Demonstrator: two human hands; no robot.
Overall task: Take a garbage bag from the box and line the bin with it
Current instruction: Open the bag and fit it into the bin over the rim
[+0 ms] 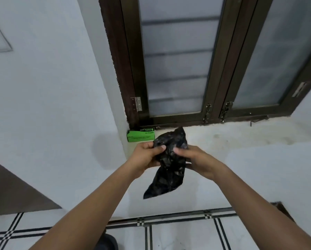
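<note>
Green cardboard marks the box (141, 136), which lies on its side at the left end of the white window ledge (241, 136), pushed into the corner where the ledge meets the wall (42, 105). Its print appears upside down from the head view; the dark strip along the top seems to read "GARBAGE BAGS" and the green face below it "BECO", while the finer lines under that are too small to make out. Behind the box rises a dark brown window frame (221, 69) with frosted panes, a silver hinge (138, 104) at its lower left and metal latches at the bottom of the middle posts. A black, crumpled garbage bag (169, 163) is held in the air just in front of the ledge, its upper end overlapping the right end of the box in view and its lower end hanging loose below the hands. The left hand (144, 157) grips the bag's left side, thumb laid across the front and fingers curled behind. The right hand (196, 159) pinches the right side, thumb on the front. Both forearms reach forward and converge. Below them is white tiled floor (169, 235) with black lines, and a dark rounded object at the bottom edge, too cropped to identify.
</note>
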